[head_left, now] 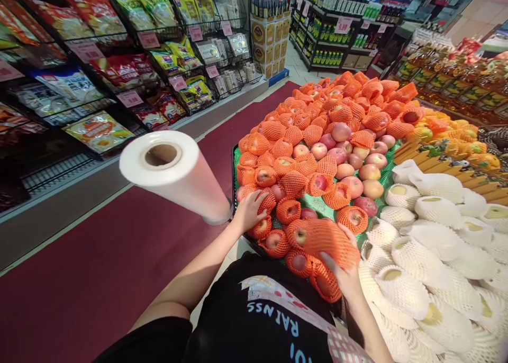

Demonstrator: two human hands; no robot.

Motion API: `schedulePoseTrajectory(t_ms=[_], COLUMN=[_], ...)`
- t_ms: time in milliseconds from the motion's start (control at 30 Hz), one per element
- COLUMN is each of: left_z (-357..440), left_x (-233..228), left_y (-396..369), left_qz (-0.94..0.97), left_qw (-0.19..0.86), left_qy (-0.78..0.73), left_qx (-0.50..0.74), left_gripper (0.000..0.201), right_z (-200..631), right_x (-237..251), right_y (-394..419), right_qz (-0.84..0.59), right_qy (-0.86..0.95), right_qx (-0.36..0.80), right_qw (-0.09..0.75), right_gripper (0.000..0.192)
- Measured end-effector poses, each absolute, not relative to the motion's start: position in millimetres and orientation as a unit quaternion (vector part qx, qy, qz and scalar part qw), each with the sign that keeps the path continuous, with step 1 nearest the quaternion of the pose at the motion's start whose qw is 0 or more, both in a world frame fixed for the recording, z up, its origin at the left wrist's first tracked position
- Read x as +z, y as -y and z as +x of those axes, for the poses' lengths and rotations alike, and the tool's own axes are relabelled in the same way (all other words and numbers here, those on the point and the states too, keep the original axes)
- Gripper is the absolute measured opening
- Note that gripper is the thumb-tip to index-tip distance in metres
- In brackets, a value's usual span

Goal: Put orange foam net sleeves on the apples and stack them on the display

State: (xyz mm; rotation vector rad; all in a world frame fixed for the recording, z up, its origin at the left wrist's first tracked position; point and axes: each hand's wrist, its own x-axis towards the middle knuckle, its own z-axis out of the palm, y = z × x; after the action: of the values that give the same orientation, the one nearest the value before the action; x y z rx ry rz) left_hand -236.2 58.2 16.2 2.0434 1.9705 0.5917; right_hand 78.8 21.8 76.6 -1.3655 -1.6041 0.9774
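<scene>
Apples in orange foam nets (288, 211) fill the near left of a fruit display in front of me. At its left edge, my left hand (249, 212) has its thumb and fingers curved round a netted apple (268, 199). My right hand (347, 265) is closed on an orange foam net (331, 240), blurred by motion and held above the near apples. Whether fruit is inside this net cannot be made out. Bare apples (353, 187) lie farther back, beside a patch of green liner (322, 207).
A large roll of clear plastic bags (182, 180) stands at the display's left corner. White-netted fruit (405, 291) is heaped on the right, behind a yellow slatted divider (448, 167). Shelves of packaged food (130, 98) line the left. Bottles (456, 80) stand at the back right.
</scene>
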Motion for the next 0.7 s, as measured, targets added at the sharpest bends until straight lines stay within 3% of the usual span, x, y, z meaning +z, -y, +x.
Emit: schedulePoseTrajectory(t_ms=[133, 300, 500, 600, 700], left_z=[-230, -224, -230, -232, -233], left_x=[14, -2, -16, -16, -12], left_y=[-53, -39, -33, -36, -40], left_qz=[0.655, 0.615, 0.615, 0.625, 0.639], left_qw=[0.099, 0.07, 0.098, 0.096, 0.092], left_qy=[-0.714, -0.732, -0.708, -0.694, -0.691], left_qx=[0.227, 0.285, 0.332, 0.343, 0.325], left_gripper=[0.058, 0.057, 0.056, 0.057, 0.056], right_z=[17, -45, -55, -57, -66], right_x=[91, 66, 60, 70, 74], right_y=[-57, -70, -83, -117, -165], right_qz=[-0.418, -0.384, -0.38, -0.364, -0.38], right_qy=[0.838, 0.907, 0.913, 0.912, 0.918], right_qx=[0.235, 0.162, 0.146, 0.184, 0.099], right_qw=[0.261, 0.058, 0.007, 0.04, 0.056], right_gripper=[0.071, 0.073, 0.089, 0.064, 0.047])
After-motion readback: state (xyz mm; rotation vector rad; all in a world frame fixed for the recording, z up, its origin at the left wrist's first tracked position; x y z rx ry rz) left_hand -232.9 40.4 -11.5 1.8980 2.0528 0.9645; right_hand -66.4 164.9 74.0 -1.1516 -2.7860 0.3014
